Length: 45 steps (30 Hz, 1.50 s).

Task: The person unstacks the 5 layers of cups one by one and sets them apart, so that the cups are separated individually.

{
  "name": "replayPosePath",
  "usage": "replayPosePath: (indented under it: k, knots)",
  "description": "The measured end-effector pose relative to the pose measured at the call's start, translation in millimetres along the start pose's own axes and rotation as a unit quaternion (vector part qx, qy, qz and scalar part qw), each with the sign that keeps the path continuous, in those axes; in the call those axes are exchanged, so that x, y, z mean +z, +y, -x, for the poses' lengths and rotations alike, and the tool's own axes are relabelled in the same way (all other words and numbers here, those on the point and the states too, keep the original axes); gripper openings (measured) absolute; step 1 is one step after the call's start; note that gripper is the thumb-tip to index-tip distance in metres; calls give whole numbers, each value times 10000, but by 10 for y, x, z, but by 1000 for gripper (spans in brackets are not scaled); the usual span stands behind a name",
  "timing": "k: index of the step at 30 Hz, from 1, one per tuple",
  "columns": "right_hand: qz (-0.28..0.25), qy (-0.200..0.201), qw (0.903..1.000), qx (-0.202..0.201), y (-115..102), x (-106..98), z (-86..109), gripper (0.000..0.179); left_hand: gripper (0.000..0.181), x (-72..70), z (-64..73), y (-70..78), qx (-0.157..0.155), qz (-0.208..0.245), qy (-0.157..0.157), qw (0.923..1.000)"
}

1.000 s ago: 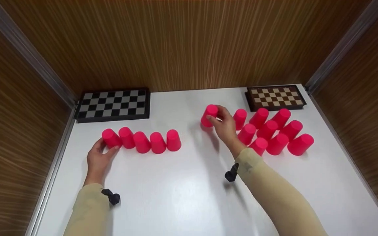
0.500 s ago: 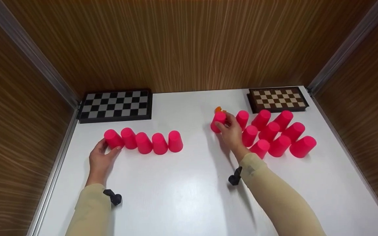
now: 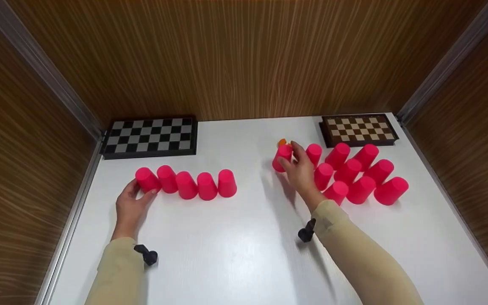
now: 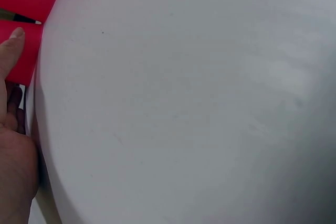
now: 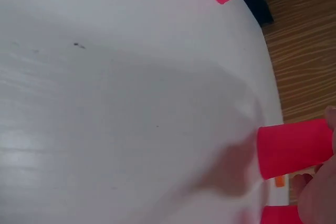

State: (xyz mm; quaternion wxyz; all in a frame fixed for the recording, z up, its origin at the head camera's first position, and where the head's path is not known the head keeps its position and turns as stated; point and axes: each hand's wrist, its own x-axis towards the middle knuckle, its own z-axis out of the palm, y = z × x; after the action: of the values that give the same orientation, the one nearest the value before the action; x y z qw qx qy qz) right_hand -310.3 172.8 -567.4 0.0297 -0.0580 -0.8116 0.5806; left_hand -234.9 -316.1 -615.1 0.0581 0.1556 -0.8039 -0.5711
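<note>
In the head view my left hand [image 3: 130, 207] grips the leftmost of several pink cups, an upside-down cup [image 3: 148, 179] in a row on the left. Its thumb lies across the near side of that cup [image 4: 30, 51] in the left wrist view. To the right, my right hand [image 3: 301, 169] holds another upside-down pink cup [image 3: 282, 158], thumb on the near side and fingers at the far right. A small orange thing [image 3: 282, 142] shows just behind this cup, partly hidden. More pink cups [image 3: 347, 171] stand upside down in rows right of the hand.
A black-and-grey checkered board [image 3: 150, 136] lies at the back left, and a smaller brown checkered board [image 3: 358, 128] at the back right. Wood-grain panels [image 3: 244, 59] enclose the white table [image 3: 227, 241] at the back and both sides.
My right hand has moved right and a little nearer with its cup; the orange thing behind it has come into view. In the last half second it barely moves. My left hand stays on its cup.
</note>
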Motion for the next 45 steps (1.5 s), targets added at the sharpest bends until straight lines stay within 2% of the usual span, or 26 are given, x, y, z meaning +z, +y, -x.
replayPosePath:
  k: [3, 8, 12, 16, 21, 29, 33, 38, 45]
  knots:
    - [35, 105, 9995, -294, -111, -23, 62, 74, 80, 3, 10, 9, -14, -16, -18, 10000]
    - [78, 266, 9937, -1087, -292, 2, 197, 70, 80, 8, 23, 13, -32, 44, -31, 10000]
    - [-16, 69, 9862, -1651, -357, 124, 303, 65, 82, 7, 28, 20, -71, 52, -44, 10000]
    - [-138, -274, 9817, -1880, -383, 336, 392, 59, 83, 1, 27, 21, -78, -10, -66, 9999]
    - [-158, -825, 9808, -1761, -394, 646, 493, 60, 82, 1, 18, 3, -95, -39, -42, 9999]
    - [-43, -1518, 9830, -1033, -343, 1016, 585, 64, 82, 4, 24, 17, -124, -34, -49, 9999]
    - [-23, -1625, 9829, -870, -296, 1139, 600, 66, 82, 5, 30, 14, -155, -96, -50, 9998]
    - [-42, -1577, 9854, -647, -231, 1224, 615, 62, 82, 8, 28, 4, -141, -42, -52, 9999]
    - [-130, -1583, 9843, -775, -179, 1247, 620, 51, 84, -3, 15, -9, -124, -32, -100, 9999]
